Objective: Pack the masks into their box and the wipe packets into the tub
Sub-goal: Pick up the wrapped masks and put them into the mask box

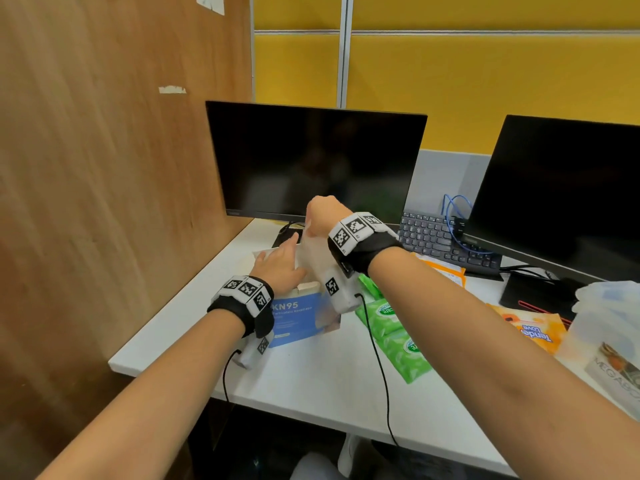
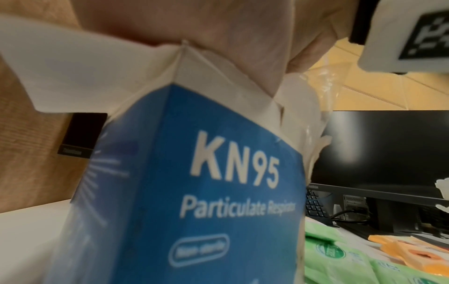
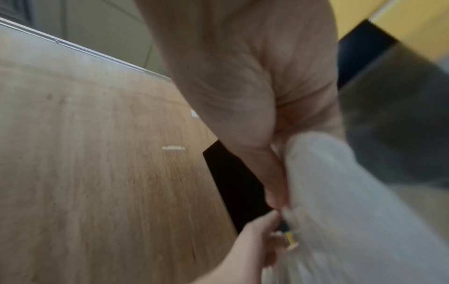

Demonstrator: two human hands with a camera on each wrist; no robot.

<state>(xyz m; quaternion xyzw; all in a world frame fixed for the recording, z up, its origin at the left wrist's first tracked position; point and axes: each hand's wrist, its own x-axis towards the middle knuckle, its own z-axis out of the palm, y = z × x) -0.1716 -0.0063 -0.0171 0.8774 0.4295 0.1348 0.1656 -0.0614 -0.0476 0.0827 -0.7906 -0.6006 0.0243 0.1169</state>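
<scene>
The blue KN95 mask box [image 1: 294, 320] [image 2: 194, 192] stands near the desk's left side with its top flaps open. My left hand [image 1: 277, 265] [image 2: 230, 28] rests flat on the open top, fingers straight beside the mask pack. My right hand [image 1: 322, 216] [image 3: 277, 192] grips the top of a clear pack of white masks [image 1: 311, 258] [image 2: 298, 107] [image 3: 352, 211], which hangs upright with its lower end at the box opening. Green wipe packets [image 1: 391, 334] [image 2: 340, 255] lie just right of the box, with orange ones [image 1: 533, 330] [image 2: 413, 255] farther right. The translucent tub [image 1: 588, 327] stands at the right edge.
A wooden partition [image 1: 104, 168] closes the left side. Two dark monitors [image 1: 311, 161] [image 1: 561, 188] and a keyboard [image 1: 440, 237] stand behind the objects. Another orange packet [image 1: 443, 268] lies by the keyboard. The white desk [image 1: 311, 382] ends at a front edge near me.
</scene>
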